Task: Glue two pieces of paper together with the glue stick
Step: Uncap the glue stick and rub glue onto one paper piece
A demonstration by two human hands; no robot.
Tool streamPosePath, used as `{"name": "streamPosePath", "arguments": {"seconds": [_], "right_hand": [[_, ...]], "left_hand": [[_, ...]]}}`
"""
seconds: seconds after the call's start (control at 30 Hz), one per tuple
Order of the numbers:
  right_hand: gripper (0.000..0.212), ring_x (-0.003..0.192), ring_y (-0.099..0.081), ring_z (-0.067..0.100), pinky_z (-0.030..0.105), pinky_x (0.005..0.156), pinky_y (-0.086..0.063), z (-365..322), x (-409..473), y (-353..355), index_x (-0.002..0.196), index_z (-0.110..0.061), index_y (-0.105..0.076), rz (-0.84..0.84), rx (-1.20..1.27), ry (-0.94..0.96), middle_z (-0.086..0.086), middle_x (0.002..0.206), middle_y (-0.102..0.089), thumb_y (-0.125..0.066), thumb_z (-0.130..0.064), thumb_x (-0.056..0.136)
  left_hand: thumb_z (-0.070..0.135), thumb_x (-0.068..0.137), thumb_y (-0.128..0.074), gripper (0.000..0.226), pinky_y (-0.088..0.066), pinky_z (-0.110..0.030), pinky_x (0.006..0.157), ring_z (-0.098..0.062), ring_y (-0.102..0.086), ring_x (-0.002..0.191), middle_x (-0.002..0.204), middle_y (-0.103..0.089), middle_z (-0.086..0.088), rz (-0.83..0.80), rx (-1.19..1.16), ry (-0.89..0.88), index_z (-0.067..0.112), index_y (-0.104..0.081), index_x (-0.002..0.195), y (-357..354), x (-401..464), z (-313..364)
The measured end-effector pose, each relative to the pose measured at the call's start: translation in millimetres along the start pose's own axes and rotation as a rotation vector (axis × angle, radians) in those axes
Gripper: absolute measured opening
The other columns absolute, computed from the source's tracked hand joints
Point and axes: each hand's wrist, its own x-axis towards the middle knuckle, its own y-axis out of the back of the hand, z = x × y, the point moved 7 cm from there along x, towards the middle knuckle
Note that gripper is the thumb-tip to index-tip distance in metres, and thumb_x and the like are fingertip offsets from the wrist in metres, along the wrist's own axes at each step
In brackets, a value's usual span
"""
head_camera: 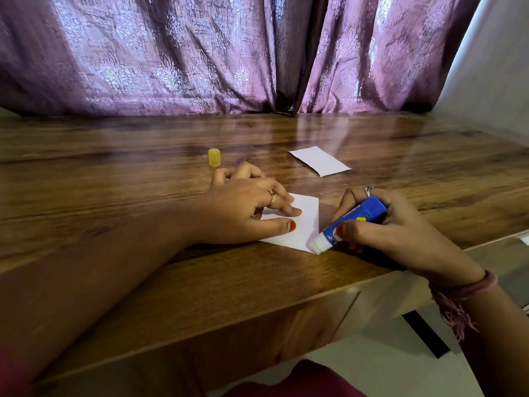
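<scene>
Pressing flat on the near paper [300,224], the left hand [246,207] pins it to the table [114,156] with straight fingers. The right hand [400,230] grips the blue glue stick [350,224], its white tip touching that paper's near right corner. A second paper [319,161] lies farther right; a yellow cap [214,157] stands far left.

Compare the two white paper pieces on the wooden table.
The near white paper piece is pinned under the left hand, with the blue glue stick in the right hand touching its corner. The far white paper piece lies untouched. Both lie flat.
</scene>
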Motion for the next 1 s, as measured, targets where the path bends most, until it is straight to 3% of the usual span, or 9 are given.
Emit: {"name": "streamPosePath", "arguments": {"seconds": [0.13,0.23,0.37,0.47,0.57,0.7,0.8,0.9,1.0], "right_hand": [[0.013,0.046,-0.052,0.008,0.02,0.048,-0.042,0.7,1.3,-0.2,0.06,-0.022,-0.067,0.021,0.023,-0.007,0.001,0.051,-0.062,-0.065,-0.012,0.068],[0.016,0.043,-0.046,0.015,0.029,0.053,-0.042,7.4,2.8,10.0,0.056,-0.018,-0.063,0.184,0.17,-0.037,0.003,0.047,-0.056,-0.063,-0.009,0.069],[0.033,0.04,-0.042,0.013,0.03,0.056,-0.034,13.6,1.8,18.6,0.049,-0.021,-0.055,0.301,0.234,-0.086,-0.001,0.043,-0.049,-0.06,-0.003,0.077],[0.024,0.043,-0.039,0.016,0.033,0.058,-0.033,18.3,0.5,21.7,0.051,-0.02,-0.053,0.352,0.306,-0.13,0.001,0.045,-0.048,-0.06,-0.012,0.072],[0.02,0.044,-0.042,0.013,0.028,0.051,-0.033,20.6,-1.0,28.0,0.057,-0.019,-0.055,0.411,0.301,-0.132,-0.002,0.047,-0.05,-0.06,-0.013,0.075],[0.007,0.045,-0.043,0.01,0.019,0.044,-0.035,24.2,0.5,30.2,0.071,-0.015,-0.059,0.42,0.312,-0.142,-0.004,0.049,-0.052,-0.061,-0.011,0.077],[0.016,0.045,-0.043,0.008,0.017,0.043,-0.035,26.6,1.2,31.9,0.078,-0.018,-0.062,0.43,0.37,-0.135,-0.006,0.051,-0.054,-0.057,-0.004,0.085],[0.024,0.045,-0.046,0.007,0.017,0.044,-0.036,28.6,2.9,33.8,0.066,-0.022,-0.069,0.43,0.444,-0.158,-0.006,0.051,-0.055,-0.06,-0.009,0.083],[0.025,0.046,-0.05,0.007,0.015,0.045,-0.042,29.5,5.1,37.2,0.063,-0.022,-0.073,0.386,0.435,-0.19,-0.004,0.053,-0.058,-0.064,-0.011,0.083]], "left_hand": [[0.077,0.073,-0.03,0.055,-0.006,-0.025,0.077,0.009,-0.016,0.106,0.122,-0.044,0.037,-0.004,-0.004,0.0,0.052,-0.057,0.114,0.3,-0.2,-0.4],[0.076,0.075,-0.03,0.054,-0.005,-0.023,0.076,0.01,-0.016,0.105,0.123,-0.046,0.035,0.012,0.021,-0.009,0.052,-0.057,0.115,0.7,-1.1,0.7],[0.069,0.082,-0.029,0.05,-0.001,-0.023,0.078,0.007,-0.016,0.105,0.122,-0.046,0.031,0.022,0.101,-0.017,0.05,-0.058,0.118,2.4,-2.4,3.1],[0.067,0.084,-0.026,0.05,-0.001,-0.024,0.079,0.003,-0.018,0.105,0.116,-0.047,0.027,0.052,0.172,-0.009,0.05,-0.058,0.118,5.3,-3.4,6.3],[0.064,0.085,-0.021,0.053,-0.002,-0.027,0.079,-0.001,-0.022,0.101,0.107,-0.05,0.021,0.102,0.256,-0.01,0.047,-0.06,0.116,9.4,-4.4,11.2],[0.061,0.086,-0.015,0.065,-0.006,-0.031,0.077,-0.005,-0.027,0.089,0.087,-0.052,0.014,0.216,0.34,-0.019,0.032,-0.073,0.093,17.9,-6.9,16.0],[0.058,0.088,-0.018,0.064,-0.008,-0.031,0.075,-0.004,-0.027,0.08,0.074,-0.049,0.012,0.26,0.391,-0.001,0.026,-0.071,0.073,21.2,-8.5,16.4],[0.059,0.087,-0.016,0.062,-0.006,-0.028,0.076,0.0,-0.026,0.087,0.087,-0.047,0.017,0.256,0.322,-0.003,0.033,-0.071,0.1,22.9,-8.3,17.6],[0.056,0.09,-0.018,0.051,-0.004,-0.025,0.084,0.006,-0.021,0.11,0.125,-0.046,0.027,0.103,0.158,-0.112,0.042,-0.048,0.129,10.5,-7.1,22.2]]}}
